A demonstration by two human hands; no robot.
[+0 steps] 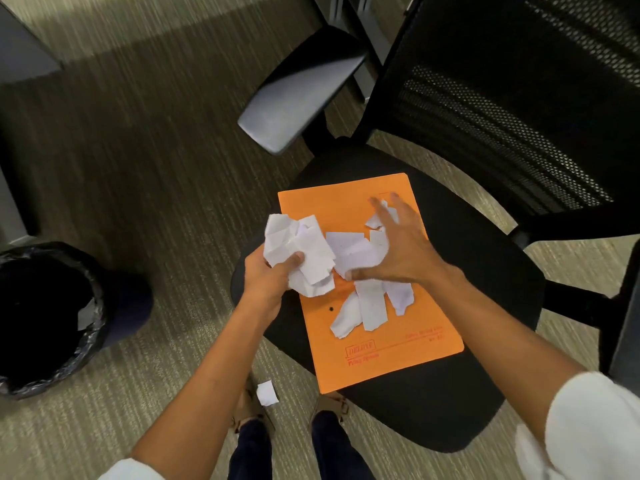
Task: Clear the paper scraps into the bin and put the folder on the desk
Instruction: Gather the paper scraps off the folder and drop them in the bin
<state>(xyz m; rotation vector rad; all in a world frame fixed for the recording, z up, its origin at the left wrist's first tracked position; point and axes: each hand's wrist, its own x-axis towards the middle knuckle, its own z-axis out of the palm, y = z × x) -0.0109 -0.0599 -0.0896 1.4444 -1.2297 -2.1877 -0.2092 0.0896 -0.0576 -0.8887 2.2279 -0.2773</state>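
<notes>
I am looking down into an office. A black mesh-backed swivel chair [450, 237] with padded armrests stands on low-pile striped carpet [156, 150], a bin [45, 320] lined with a black bag sits beside it, and grey furniture legs [349, 36] stand behind.

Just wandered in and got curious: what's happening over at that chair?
A person is gathering torn white paper scraps off an orange cardboard folder that lies on a black office chair seat. The left hand grips a crumpled white paper bundle; the right hand is spread over the loose pieces. One small white scrap lies on the carpet, and the black-lined bin stands to the left.
</notes>
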